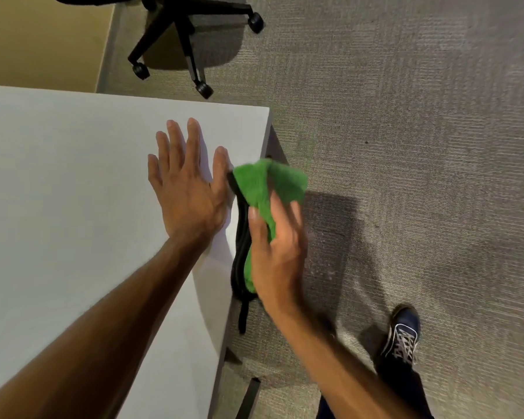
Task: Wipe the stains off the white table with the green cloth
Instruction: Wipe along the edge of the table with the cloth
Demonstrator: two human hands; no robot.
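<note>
While left hand rests on table, right hand grips one green cloth.

My left hand lies palm down on the bench near its right edge. The fingers are straight and spread and the thumb points out to the right. My left forearm is bare and runs from the lower left corner up to the wrist, low over the surface. My right hand is just beside the left, past the bench edge and above the floor. It is a little blurred. Its thumb and curled fingers grip the green cloth, which bunches out above them. My right forearm slants up from the lower right. My right foot is below it.
</note>
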